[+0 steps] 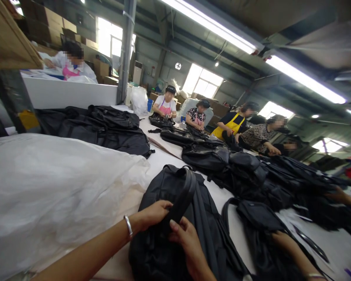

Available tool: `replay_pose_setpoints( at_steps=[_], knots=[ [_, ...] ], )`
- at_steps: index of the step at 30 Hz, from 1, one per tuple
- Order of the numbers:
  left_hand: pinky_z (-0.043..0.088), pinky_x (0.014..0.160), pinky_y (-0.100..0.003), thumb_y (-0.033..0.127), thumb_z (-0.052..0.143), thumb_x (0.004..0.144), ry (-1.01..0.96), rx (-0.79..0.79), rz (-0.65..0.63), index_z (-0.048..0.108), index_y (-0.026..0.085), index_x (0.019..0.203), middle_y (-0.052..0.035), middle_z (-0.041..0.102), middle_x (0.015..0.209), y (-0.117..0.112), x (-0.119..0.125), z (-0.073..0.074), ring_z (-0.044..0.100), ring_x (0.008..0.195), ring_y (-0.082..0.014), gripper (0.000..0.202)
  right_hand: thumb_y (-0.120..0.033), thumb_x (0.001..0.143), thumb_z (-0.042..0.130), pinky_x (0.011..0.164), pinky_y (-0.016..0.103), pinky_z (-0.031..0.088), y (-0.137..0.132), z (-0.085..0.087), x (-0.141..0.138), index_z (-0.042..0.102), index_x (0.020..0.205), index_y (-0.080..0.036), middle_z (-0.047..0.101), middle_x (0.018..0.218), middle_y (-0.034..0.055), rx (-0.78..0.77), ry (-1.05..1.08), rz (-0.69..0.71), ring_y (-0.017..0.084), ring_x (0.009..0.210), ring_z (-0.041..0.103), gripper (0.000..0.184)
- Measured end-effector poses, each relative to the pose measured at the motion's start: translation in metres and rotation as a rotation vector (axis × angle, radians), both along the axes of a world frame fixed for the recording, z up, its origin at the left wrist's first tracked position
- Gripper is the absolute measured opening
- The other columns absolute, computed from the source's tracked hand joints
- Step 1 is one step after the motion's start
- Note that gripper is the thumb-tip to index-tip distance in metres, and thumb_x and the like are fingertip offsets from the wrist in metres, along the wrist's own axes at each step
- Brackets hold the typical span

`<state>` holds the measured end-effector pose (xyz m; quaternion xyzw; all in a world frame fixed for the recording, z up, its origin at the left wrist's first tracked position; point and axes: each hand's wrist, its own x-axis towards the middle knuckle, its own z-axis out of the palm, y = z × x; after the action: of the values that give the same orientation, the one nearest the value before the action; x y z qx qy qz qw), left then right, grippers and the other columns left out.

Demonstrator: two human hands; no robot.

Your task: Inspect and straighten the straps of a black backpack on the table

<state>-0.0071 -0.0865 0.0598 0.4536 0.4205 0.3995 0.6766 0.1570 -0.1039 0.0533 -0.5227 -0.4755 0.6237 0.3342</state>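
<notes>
From the head view, the black backpack (163,249) lies flat on the white counter (163,159), right in front of the person, top end pointing away. Its padded shoulder strap (183,195) arches up off the bag and down toward both hands.

The left hand (153,214), with a silver bracelet (128,225) at the wrist, is curled over the strap's lower end, fingers (164,204) wrapped down around it. The right hand (186,239) meets it from below: the thumb presses on the strap's face and the other fingers are tucked underneath, out of sight. So both hands are closed on that one strap, almost touching.

To the left, a big sheet of cloudy plastic (46,195) billows beside the bag. To the right, a second backpack (259,218) lies close by, with another person's hand (278,235) resting on it. Beyond that, a long heap of black bags (251,171) runs down the counter, and several workers in aprons (231,127) sit along the far side with more bags.
</notes>
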Motion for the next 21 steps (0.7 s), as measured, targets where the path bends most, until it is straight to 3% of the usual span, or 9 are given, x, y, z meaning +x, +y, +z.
replay_pose_setpoints(
  at_steps=[8, 16, 21],
  knots=[
    [0.045, 0.093, -0.035, 0.005, 0.057, 0.058, -0.090, 0.132, -0.172, 0.063, 0.020, 0.118, -0.0043, 0.069, 0.107, 0.001, -0.014, -0.011, 0.059, 0.108, -0.0264, 0.063, -0.050, 0.063, 0.080, 0.055, 0.022, 0.048, -0.004, 0.006, 0.003, 0.063, 0.103, -0.016, 0.066, 0.083, 0.0045, -0.060, 0.032, 0.063, 0.011, 0.058, 0.060, 0.055],
    [0.042, 0.099, -0.039, -0.001, 0.052, 0.057, -0.140, 0.131, -0.181, 0.056, 0.023, 0.128, -0.0051, 0.065, 0.119, 0.001, -0.018, -0.027, 0.057, 0.115, -0.0264, 0.075, -0.048, 0.068, 0.078, 0.052, 0.020, 0.045, -0.003, -0.003, 0.008, 0.062, 0.108, -0.016, 0.064, 0.080, 0.0033, -0.109, 0.075, 0.129, 0.009, 0.055, 0.058, 0.053],
    [0.046, 0.091, -0.036, -0.001, 0.049, 0.056, -0.169, 0.099, -0.188, 0.056, 0.023, 0.128, -0.0059, 0.066, 0.118, 0.002, -0.022, -0.029, 0.059, 0.111, -0.0262, 0.076, -0.046, 0.070, 0.077, 0.051, 0.020, 0.045, -0.004, -0.001, 0.007, 0.062, 0.109, -0.016, 0.061, 0.077, 0.0020, -0.127, 0.071, 0.135, 0.008, 0.053, 0.056, 0.050]
  ],
)
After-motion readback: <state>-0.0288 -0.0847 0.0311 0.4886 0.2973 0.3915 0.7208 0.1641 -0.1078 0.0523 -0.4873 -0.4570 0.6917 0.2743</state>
